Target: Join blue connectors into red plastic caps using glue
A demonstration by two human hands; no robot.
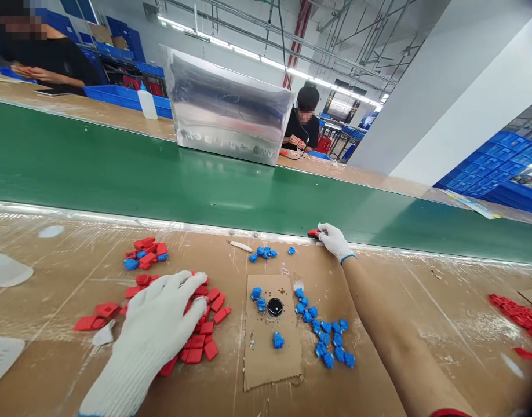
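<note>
My left hand (166,313), in a white knit glove, lies over a heap of small red plastic pieces (195,341); its fingers are outstretched and it hides part of the heap. Out at the metal edge of the green belt, my right hand (333,240), also gloved, pinches a red plastic piece (313,233). Between my arms lies a cardboard sheet (272,370) bearing a round black pot (274,307) and a few blue plastic pieces (278,340). More blue pieces (325,336) are scattered to its right.
A mixed red and blue pile (148,255) sits at left. Near the belt are a white pen-like tool (240,246) and a blue cluster (263,253). The green belt (205,179) crosses ahead, with a plastic-wrapped panel (229,110) beyond it. Two people work on the far side.
</note>
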